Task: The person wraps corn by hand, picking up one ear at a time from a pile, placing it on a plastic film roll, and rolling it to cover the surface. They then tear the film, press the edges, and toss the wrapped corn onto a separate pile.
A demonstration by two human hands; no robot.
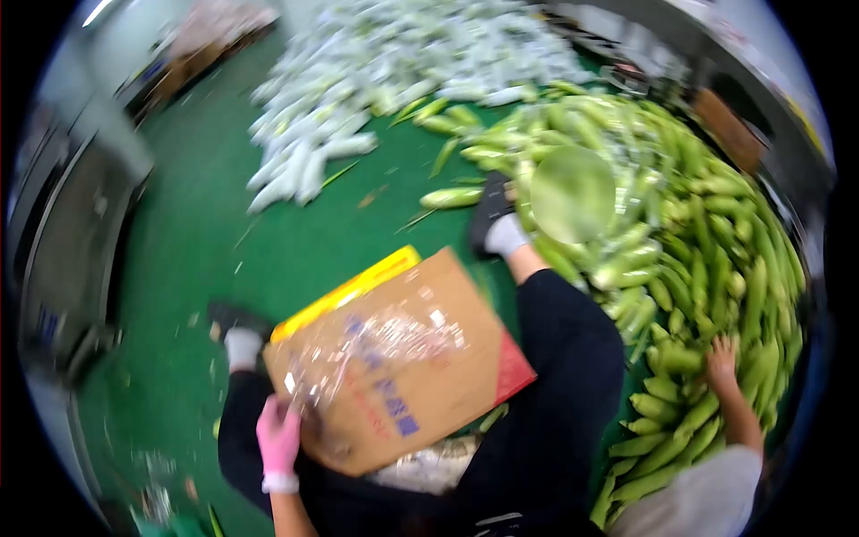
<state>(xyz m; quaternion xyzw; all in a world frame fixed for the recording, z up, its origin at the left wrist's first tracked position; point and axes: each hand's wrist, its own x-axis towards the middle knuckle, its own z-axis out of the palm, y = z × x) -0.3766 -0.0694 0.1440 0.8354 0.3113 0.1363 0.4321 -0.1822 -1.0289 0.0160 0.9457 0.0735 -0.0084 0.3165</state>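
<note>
My left hand [279, 440], in a pink glove, is at the lower left edge of a cardboard sheet [447, 313] lying across my lap. Its fingers are bent together on thin clear plastic [394, 336], which is spread crumpled and shiny over the cardboard. At the right, my bare right hand [721, 362] reaches onto a large pile of green corn cobs [707, 268], fingers spread over the husks. No cob is clearly gripped in it. Blue and red printing marks the cardboard, and a yellow strip [344, 291] shows behind its far edge.
Many plastic-wrapped cobs [358, 80] lie heaped on the green floor [197, 179] ahead. My legs extend around the cardboard. A metal cabinet [72, 242] stands left; a brown box [729, 130] is behind the corn. A round blurred patch covers part of the pile.
</note>
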